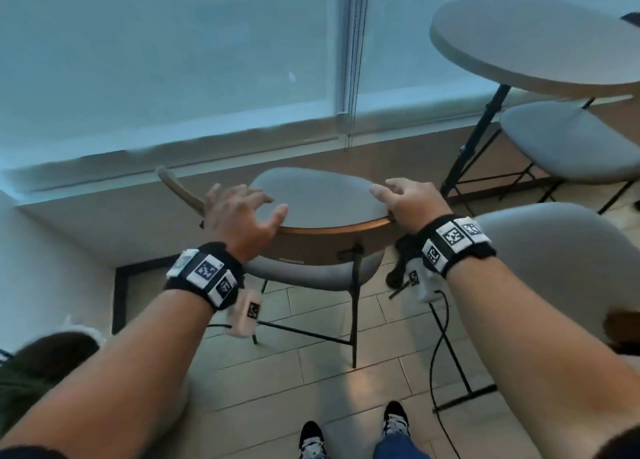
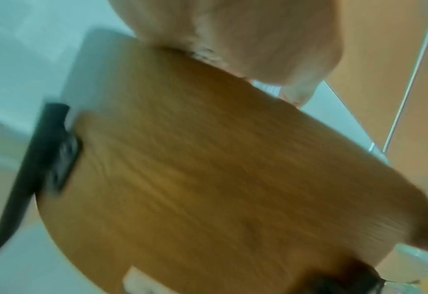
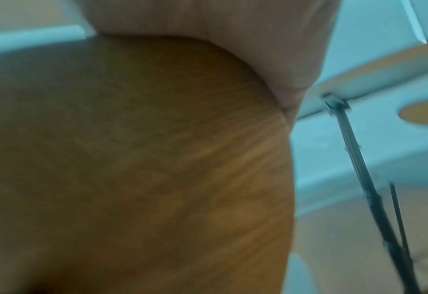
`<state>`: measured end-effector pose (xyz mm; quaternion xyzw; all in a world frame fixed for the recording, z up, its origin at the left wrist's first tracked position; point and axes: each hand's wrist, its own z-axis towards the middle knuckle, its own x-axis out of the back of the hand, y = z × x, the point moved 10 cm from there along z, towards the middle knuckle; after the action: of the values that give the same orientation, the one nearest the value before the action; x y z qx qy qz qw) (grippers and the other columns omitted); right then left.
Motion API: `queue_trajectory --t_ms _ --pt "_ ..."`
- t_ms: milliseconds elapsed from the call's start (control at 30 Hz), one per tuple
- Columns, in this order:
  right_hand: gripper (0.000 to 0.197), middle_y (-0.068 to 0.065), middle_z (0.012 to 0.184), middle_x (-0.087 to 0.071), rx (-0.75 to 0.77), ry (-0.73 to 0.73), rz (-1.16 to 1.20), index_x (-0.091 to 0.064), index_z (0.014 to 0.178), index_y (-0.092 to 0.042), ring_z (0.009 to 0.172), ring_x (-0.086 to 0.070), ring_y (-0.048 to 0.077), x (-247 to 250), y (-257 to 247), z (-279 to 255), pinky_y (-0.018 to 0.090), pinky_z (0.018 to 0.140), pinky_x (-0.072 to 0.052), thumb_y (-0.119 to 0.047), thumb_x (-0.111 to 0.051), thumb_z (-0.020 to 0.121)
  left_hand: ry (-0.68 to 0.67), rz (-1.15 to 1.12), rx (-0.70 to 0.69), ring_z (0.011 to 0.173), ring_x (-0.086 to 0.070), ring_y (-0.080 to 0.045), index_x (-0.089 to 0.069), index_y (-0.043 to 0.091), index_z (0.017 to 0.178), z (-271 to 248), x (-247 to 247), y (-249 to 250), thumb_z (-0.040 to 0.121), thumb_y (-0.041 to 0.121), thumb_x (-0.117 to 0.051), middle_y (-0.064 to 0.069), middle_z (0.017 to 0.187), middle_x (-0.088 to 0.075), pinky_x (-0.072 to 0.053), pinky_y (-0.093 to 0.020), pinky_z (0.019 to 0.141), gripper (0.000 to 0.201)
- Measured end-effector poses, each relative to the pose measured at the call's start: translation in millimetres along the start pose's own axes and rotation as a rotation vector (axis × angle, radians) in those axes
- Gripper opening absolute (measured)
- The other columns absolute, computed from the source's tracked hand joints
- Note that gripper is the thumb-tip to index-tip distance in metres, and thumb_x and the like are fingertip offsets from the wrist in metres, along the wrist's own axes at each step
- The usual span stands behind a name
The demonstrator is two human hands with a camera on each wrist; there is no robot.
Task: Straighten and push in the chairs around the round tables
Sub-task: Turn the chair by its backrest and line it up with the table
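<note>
A chair with a grey padded backrest (image 1: 322,199) on a wooden shell and a grey seat (image 1: 311,275) stands in front of me, facing the window wall. My left hand (image 1: 239,212) is at the backrest's left end with fingers spread, its palm on the top edge of the wooden back (image 2: 182,169). My right hand (image 1: 412,199) lies over the right end; thumb and forefinger reach onto the padding, the other fingers are hidden. Its palm (image 3: 220,29) presses the wood (image 3: 132,159). The round table (image 1: 540,43) stands to the right.
A second grey chair (image 1: 571,143) is tucked under the table, and a third padded backrest (image 1: 554,250) is close at my right. A black cable (image 1: 440,347) trails over the tiled floor. The window blind (image 1: 173,60) and a low ledge lie just behind the chair.
</note>
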<state>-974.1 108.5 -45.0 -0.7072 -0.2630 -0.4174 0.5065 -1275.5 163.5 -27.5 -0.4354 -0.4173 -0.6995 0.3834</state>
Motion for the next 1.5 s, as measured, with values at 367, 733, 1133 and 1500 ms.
queue_trajectory --t_ms 367,733,1133,1500 --pt "0.081 0.009 0.125 -0.064 0.054 -0.021 0.154 -0.058 0.132 -0.021 0.120 -0.056 0.024 -55 -55 -41 0.044 0.102 -0.044 -0.080 -0.043 0.079 -0.082 0.021 -0.018 0.143 -0.026 -0.028 -0.069 0.024 0.117 48 6 -44 0.088 0.053 -0.037 -0.008 0.148 -0.047 -0.012 -0.051 0.114 0.052" --pt "0.073 0.017 0.127 -0.063 0.001 -0.094 0.379 -0.052 0.137 -0.025 0.118 -0.056 0.034 -118 -98 -60 0.045 0.103 -0.041 -0.069 -0.030 0.083 0.042 -0.169 -0.119 0.134 -0.042 -0.023 -0.076 0.029 0.098 17 -6 -4 0.085 0.049 -0.037 0.002 0.135 -0.061 -0.017 -0.051 0.112 0.046" --pt "0.064 0.007 0.124 -0.066 0.008 -0.072 0.139 -0.055 0.130 -0.022 0.113 -0.060 0.028 -136 -39 14 0.045 0.098 -0.046 -0.068 -0.040 0.087 -0.261 -0.143 0.129 0.147 -0.009 -0.015 -0.065 0.043 0.117 14 -18 -13 0.077 0.066 -0.042 0.007 0.157 -0.033 0.003 -0.057 0.115 0.051" --pt "0.068 0.014 0.099 -0.071 0.190 -0.360 0.645 -0.067 0.105 -0.010 0.096 -0.063 0.029 -151 -110 -40 0.046 0.091 -0.047 -0.064 -0.031 0.088 0.004 -0.411 0.216 0.148 -0.012 -0.017 -0.066 0.036 0.118 28 -11 4 0.071 0.030 -0.048 0.005 0.156 -0.036 -0.014 -0.060 0.116 0.050"
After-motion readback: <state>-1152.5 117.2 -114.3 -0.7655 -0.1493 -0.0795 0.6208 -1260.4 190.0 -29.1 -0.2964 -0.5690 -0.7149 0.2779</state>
